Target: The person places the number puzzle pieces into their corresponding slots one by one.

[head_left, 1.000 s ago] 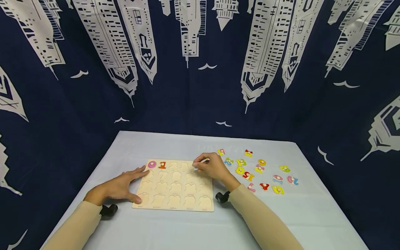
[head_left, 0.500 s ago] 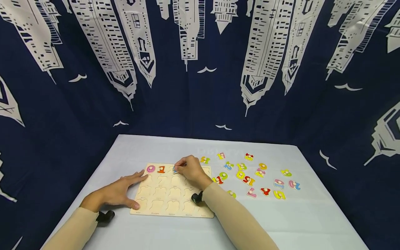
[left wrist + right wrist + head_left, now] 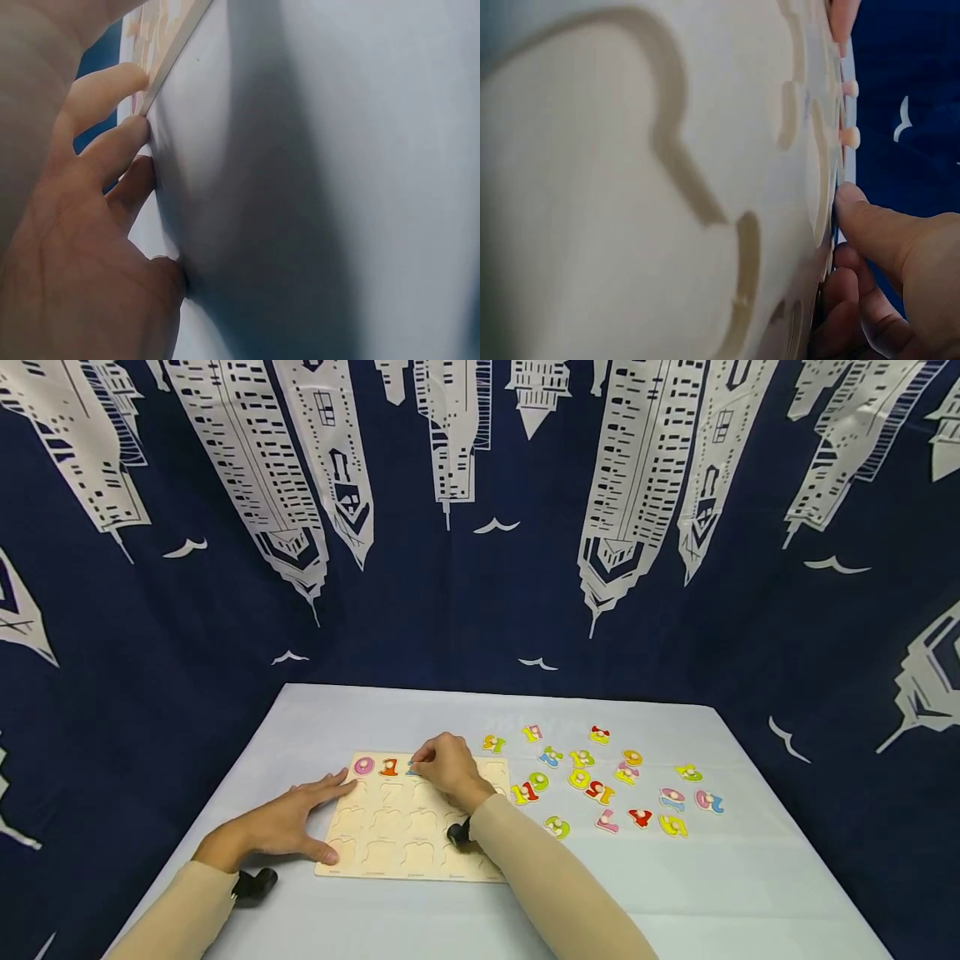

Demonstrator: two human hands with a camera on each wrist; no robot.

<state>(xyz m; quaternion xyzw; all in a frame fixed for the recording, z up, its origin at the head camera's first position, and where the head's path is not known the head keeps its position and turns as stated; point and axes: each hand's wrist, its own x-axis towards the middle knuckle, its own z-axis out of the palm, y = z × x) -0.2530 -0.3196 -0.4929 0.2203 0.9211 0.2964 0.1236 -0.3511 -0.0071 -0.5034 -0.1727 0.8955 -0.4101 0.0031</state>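
A wooden number puzzle board [image 3: 408,876] lies flat on the table. A pink 0 piece [image 3: 363,766] and an orange-red 1 piece [image 3: 388,767] sit in its first two top-row recesses. Beside them, my right hand [image 3: 452,774] pinches a blue puzzle piece [image 3: 412,769] at the third recess; the fingers hide most of it, so its numeral cannot be read. In the right wrist view, thumb [image 3: 877,229] and fingers are down at the board's surface. My left hand [image 3: 281,818] spreads along the board's left edge, fingertips and thumb touching it.
Several loose number pieces lie on the white table [image 3: 585,893] right of the board, among them a red 4 [image 3: 640,818], a pink 7 [image 3: 607,821] and a yellow 5 [image 3: 672,826]. A dark blue patterned cloth [image 3: 450,610] hangs behind the table.
My right hand has carried the blue piece leftward over the board, from its upper right to the third top-row recess. The left hand keeps its place at the left edge.
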